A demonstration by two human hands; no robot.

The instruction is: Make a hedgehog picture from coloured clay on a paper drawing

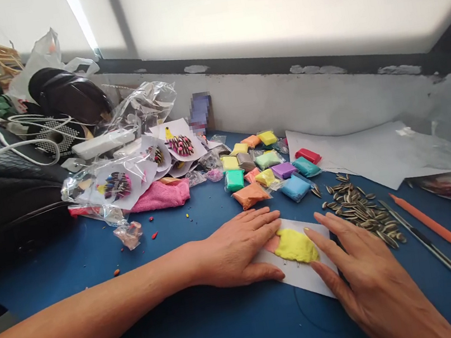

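A flattened patch of yellow modelling clay (295,246) lies on a small sheet of white paper (310,279), with a bit of salmon-pink clay (272,244) at its left end. Short pen marks show on the paper below the clay. My left hand (237,249) rests flat across the paper's left side, fingers stretched out, its fingertips by the pink clay. On the other side, my right hand (356,262) is open, thumb and index finger apart at the yellow clay's right edge. Just beyond that hand is a pile of striped sunflower seeds (361,208).
Several bagged clay blocks (268,172) lie behind the paper. A pen (437,253) and an orange plastic clay tool (428,219) lie at right. White sheets (354,152) stand near the wall. Wrapped seed crafts (179,145), a pink cloth (161,194) and a black bag (1,197) crowd the left.
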